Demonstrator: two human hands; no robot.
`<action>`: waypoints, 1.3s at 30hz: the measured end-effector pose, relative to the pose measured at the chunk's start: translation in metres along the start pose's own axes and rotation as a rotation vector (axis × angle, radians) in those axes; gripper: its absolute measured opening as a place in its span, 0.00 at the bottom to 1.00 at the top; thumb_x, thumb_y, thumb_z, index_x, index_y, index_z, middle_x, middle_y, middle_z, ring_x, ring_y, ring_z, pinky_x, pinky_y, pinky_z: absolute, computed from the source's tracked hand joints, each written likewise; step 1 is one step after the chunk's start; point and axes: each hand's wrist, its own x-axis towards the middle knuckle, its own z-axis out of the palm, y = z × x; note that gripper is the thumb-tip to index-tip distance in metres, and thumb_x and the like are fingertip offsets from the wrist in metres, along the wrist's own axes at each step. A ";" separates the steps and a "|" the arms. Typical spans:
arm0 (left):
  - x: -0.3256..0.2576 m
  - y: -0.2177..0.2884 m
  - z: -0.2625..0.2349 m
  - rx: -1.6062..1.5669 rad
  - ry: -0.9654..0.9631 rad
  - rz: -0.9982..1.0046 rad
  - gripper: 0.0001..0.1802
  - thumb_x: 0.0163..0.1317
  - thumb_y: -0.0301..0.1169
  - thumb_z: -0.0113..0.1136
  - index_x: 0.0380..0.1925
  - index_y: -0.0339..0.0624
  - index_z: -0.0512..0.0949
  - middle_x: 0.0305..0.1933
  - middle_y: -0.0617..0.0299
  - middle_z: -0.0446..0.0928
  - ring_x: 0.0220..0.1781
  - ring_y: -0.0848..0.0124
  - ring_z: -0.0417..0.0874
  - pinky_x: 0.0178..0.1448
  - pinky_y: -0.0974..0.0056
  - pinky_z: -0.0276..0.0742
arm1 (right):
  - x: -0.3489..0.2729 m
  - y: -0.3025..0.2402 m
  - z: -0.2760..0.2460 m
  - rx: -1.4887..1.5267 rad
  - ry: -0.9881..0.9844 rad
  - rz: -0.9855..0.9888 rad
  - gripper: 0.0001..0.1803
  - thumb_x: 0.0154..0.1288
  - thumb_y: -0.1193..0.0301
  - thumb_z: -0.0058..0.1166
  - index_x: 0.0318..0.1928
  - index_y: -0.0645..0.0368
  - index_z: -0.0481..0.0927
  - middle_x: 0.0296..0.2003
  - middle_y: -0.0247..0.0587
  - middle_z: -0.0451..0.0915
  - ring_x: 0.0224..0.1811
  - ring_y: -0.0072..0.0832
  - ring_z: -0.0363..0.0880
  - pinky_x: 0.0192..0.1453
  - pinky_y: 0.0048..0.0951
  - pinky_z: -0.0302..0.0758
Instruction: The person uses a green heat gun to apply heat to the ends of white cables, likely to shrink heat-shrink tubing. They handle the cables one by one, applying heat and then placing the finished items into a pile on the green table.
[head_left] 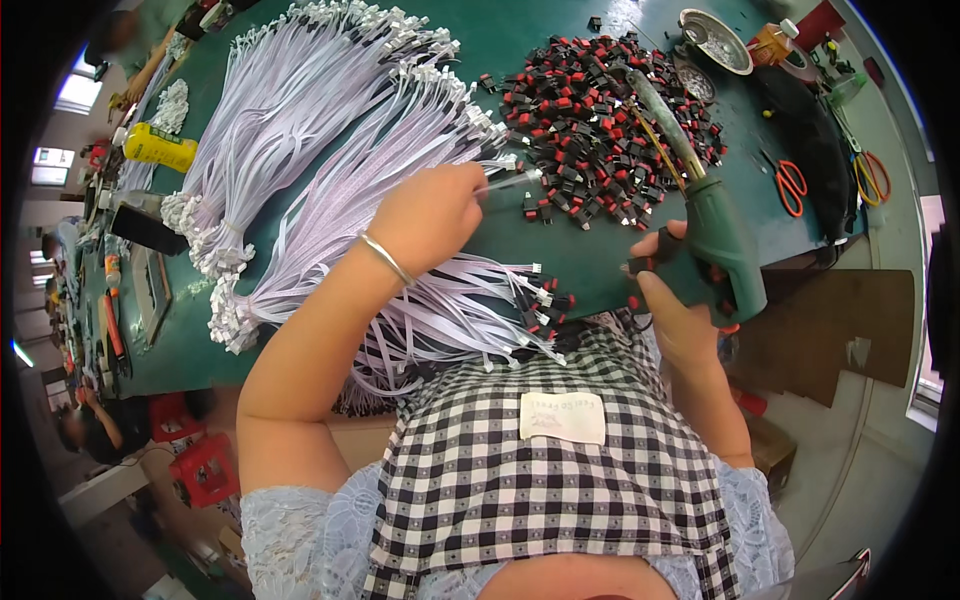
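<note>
My left hand (435, 212), a bangle on its wrist, is closed on a thin white cable (508, 184), whose small white plug points right, toward a pile of black and red connectors (600, 130). My right hand (680, 320) pinches a small black connector (640, 265) between thumb and finger. Just beyond that hand lies a green-handled tool (728, 245) with a long metal tube, like a hot-air gun, its tube resting over the pile. Beneath my left forearm spreads a bundle of white flat cables (370, 190). Nearer me, cables (450, 310) end in black and red connectors.
Another cable bundle (290, 90) lies at the far left beside a yellow bottle (160, 147) and a dark phone (148, 229). Orange-handled scissors (790, 188) and a metal dish (716, 42) are on the green table's right side. Other people sit along the left.
</note>
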 end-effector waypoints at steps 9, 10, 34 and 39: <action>-0.022 0.030 -0.013 -0.181 -0.038 0.066 0.14 0.51 0.24 0.48 0.40 0.38 0.69 0.25 0.51 0.73 0.30 0.56 0.76 0.34 0.62 0.69 | 0.005 0.005 0.005 0.175 -0.049 0.087 0.29 0.50 0.86 0.50 0.54 0.57 0.62 0.40 0.40 0.73 0.36 0.19 0.72 0.37 0.19 0.72; -0.025 0.034 -0.014 -0.184 -0.026 0.082 0.16 0.51 0.24 0.48 0.42 0.38 0.68 0.26 0.52 0.73 0.30 0.56 0.75 0.35 0.62 0.69 | 0.006 0.002 0.006 0.199 -0.079 0.105 0.29 0.50 0.86 0.51 0.54 0.56 0.62 0.40 0.40 0.73 0.39 0.21 0.72 0.41 0.21 0.72; -0.051 0.025 0.006 -1.360 -0.263 -0.169 0.12 0.57 0.29 0.55 0.39 0.40 0.66 0.31 0.65 0.73 0.32 0.81 0.72 0.36 0.76 0.69 | 0.003 0.002 0.044 0.415 -0.023 0.367 0.26 0.55 0.74 0.55 0.53 0.57 0.60 0.35 0.38 0.71 0.35 0.24 0.72 0.39 0.26 0.72; -0.052 0.023 0.011 -1.279 -0.283 -0.199 0.08 0.56 0.29 0.56 0.34 0.40 0.69 0.30 0.67 0.72 0.31 0.81 0.72 0.35 0.76 0.69 | 0.005 -0.002 0.053 0.394 0.033 0.413 0.24 0.56 0.72 0.56 0.51 0.56 0.61 0.34 0.37 0.71 0.35 0.24 0.71 0.39 0.27 0.72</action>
